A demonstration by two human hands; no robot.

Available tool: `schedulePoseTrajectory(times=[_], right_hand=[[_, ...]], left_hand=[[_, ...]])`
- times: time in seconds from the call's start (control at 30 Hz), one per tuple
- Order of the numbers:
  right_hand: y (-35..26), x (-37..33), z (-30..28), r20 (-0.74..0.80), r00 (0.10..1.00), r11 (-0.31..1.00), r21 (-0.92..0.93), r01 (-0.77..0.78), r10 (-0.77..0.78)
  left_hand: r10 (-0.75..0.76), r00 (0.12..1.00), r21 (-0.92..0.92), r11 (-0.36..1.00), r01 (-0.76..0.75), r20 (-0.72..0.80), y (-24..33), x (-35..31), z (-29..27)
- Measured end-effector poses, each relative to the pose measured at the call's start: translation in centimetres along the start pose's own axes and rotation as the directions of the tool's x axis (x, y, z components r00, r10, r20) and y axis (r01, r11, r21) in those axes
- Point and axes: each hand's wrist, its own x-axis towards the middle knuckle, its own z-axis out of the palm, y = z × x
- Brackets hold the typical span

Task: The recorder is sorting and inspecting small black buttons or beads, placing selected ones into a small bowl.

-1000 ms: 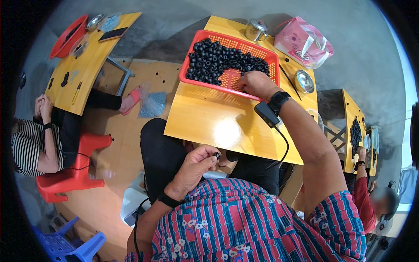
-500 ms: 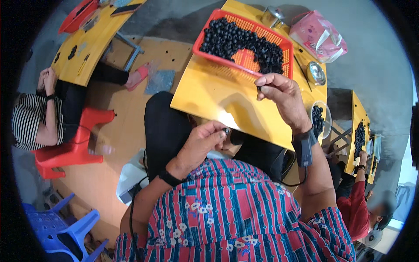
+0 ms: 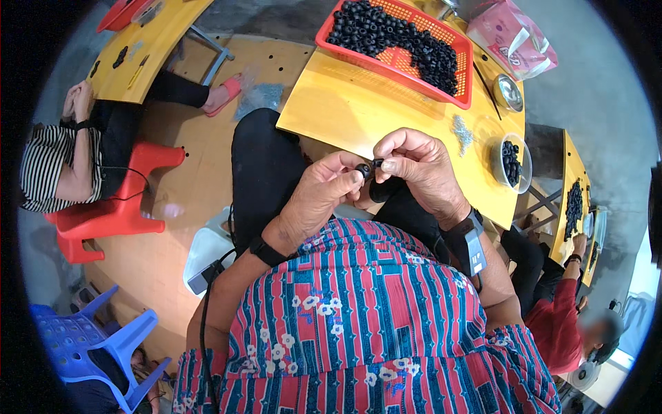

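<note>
In front of my body, close to the yellow table's near edge, my two hands meet. My left hand (image 3: 318,190) pinches a small round black part (image 3: 363,168) with a hollow face between thumb and fingertips. Between its own thumb and forefinger, my right hand (image 3: 420,165) grips a second small black part (image 3: 377,163). The two parts are side by side; whether they touch I cannot tell. Beyond my hands, a red perforated plastic basket (image 3: 414,79) holds a heap of similar black parts (image 3: 386,34).
On the yellow table (image 3: 331,103) are a clear tub (image 3: 528,165) of black parts, small clear pieces (image 3: 462,134), a metal bowl (image 3: 509,92), a dark stick (image 3: 487,91) and a pink bag (image 3: 514,40). Another person (image 3: 69,159) sits left near a red stool (image 3: 117,214); a person in red (image 3: 558,324) works right.
My right hand has come down and left from near the basket with its black part to my left hand. The view has shifted, uncovering small clear pieces on the table.
</note>
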Motion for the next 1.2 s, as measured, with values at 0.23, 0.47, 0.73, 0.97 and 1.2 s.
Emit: schedulePoseTrajectory(times=[0.23,0.47,0.73,0.97,1.2], right_hand=[[-0.1,0.4,-0.2,0.041,0.999,0.999,-0.033,-0.004,0.005],[-0.3,0.4,-0.4,0.068,0.997,0.996,-0.082,-0.026,0.031],[-0.3,0.2,-0.4,0.054,0.996,0.993,-0.096,-0.065,0.070],[-0.4,0.2,-0.6,0.073,0.993,0.990,-0.114,-0.083,0.092],[-0.4,0.0,-0.8,0.084,0.991,0.981,-0.175,-0.088,0.103]], left_hand=[[-0.010,1.000,-0.029,1.000,0.010,0.002,-0.2,0.4,-0.8],[0.000,1.000,0.009,1.000,0.000,-0.004,-0.4,0.5,-1.0],[0.024,1.000,0.106,0.994,-0.022,-0.013,-0.6,0.7,-1.1],[0.060,0.998,0.195,0.979,-0.057,-0.014,-0.3,0.6,-0.6],[0.111,0.994,0.330,0.939,-0.100,-0.014,0.0,0.6,-0.3]])
